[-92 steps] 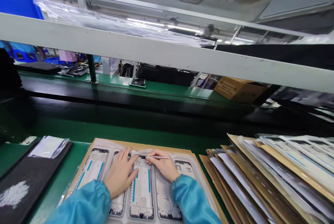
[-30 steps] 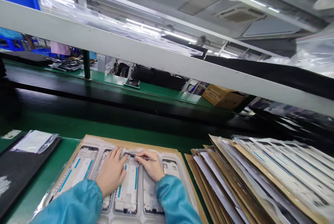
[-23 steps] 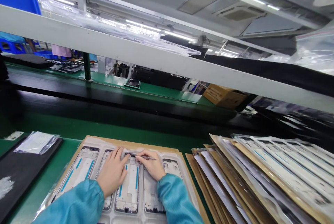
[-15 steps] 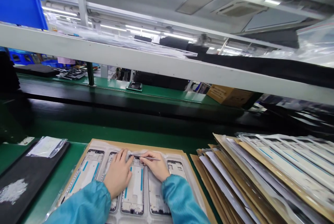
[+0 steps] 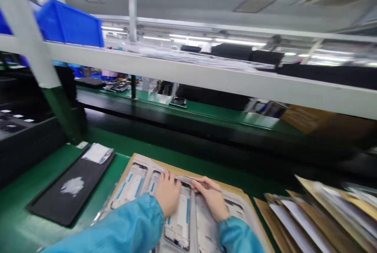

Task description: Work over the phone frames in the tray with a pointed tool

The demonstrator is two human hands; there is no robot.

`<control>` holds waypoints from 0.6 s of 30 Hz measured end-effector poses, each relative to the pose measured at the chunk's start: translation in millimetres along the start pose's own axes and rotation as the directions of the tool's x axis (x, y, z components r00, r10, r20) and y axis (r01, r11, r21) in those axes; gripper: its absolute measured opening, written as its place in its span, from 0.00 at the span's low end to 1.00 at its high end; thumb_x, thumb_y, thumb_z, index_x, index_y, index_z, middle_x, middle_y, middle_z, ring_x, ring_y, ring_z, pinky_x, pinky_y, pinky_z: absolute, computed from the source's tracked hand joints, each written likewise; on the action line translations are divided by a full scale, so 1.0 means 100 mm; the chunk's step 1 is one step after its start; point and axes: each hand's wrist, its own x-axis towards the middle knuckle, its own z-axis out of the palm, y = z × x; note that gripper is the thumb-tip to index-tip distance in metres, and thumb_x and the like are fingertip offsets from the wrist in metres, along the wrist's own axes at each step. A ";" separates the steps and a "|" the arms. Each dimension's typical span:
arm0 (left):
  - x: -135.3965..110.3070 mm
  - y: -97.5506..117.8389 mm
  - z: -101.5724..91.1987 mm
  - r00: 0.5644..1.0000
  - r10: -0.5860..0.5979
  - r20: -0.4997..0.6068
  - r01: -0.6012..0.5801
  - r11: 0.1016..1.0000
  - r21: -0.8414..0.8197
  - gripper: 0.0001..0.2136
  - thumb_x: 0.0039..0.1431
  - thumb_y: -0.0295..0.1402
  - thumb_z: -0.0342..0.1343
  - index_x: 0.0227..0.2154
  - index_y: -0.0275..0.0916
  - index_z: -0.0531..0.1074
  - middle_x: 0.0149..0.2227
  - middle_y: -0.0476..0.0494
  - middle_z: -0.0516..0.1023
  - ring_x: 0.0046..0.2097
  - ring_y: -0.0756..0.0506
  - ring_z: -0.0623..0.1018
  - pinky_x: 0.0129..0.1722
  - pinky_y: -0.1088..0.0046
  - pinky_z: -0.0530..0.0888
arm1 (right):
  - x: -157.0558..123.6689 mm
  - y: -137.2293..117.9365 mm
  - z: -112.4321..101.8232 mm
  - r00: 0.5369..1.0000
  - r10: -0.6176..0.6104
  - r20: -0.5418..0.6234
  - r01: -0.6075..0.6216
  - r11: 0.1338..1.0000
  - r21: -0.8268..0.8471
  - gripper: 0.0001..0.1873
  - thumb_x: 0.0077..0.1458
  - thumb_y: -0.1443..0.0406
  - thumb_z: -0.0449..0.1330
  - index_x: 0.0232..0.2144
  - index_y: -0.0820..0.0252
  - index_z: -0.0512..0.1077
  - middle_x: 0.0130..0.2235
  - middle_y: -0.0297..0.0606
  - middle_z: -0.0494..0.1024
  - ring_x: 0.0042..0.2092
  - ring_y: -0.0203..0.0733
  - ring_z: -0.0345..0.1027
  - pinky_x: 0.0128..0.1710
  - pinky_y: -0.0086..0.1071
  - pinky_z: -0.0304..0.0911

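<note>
In the head view, my right hand (image 5: 211, 198) is closed around a pair of thin metal tweezers (image 5: 206, 185). Their tip points left, towards the top end of a phone middle frame (image 5: 177, 227) with blue strips. My left hand (image 5: 167, 196) lies over the upper left part of that frame, fingers stretched out and resting on it, holding nothing. A pale plastic tray (image 5: 191, 215) with several such frames in its pockets sits on brown cardboard (image 5: 165, 169). Whatever is at the tweezer tip is too small to make out.
To the left, a black tray (image 5: 55, 202) carries a heap of small whitish pieces (image 5: 72, 186) and a clear bag (image 5: 98, 153). Stacked cardboard and trays (image 5: 326, 213) stand at right. A white shelf beam (image 5: 191, 73) crosses above, with a blue bin (image 5: 70, 23) on it.
The camera has turned left, so everything sits further right in view and more of the black tray shows. Both hands stay at the same frame, the tweezers still in my right hand.
</note>
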 end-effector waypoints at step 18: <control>-0.40 -1.02 -0.37 0.955 -0.136 -0.265 0.105 0.986 -0.127 0.21 0.57 0.33 0.57 0.54 0.35 0.68 0.64 0.29 0.57 0.65 0.32 0.57 0.62 0.49 0.58 | 0.40 0.00 0.30 0.998 0.069 0.016 -0.070 0.987 0.144 0.26 0.30 0.52 0.75 0.30 0.62 0.79 0.26 0.39 0.77 0.27 0.39 0.68 0.27 0.27 0.67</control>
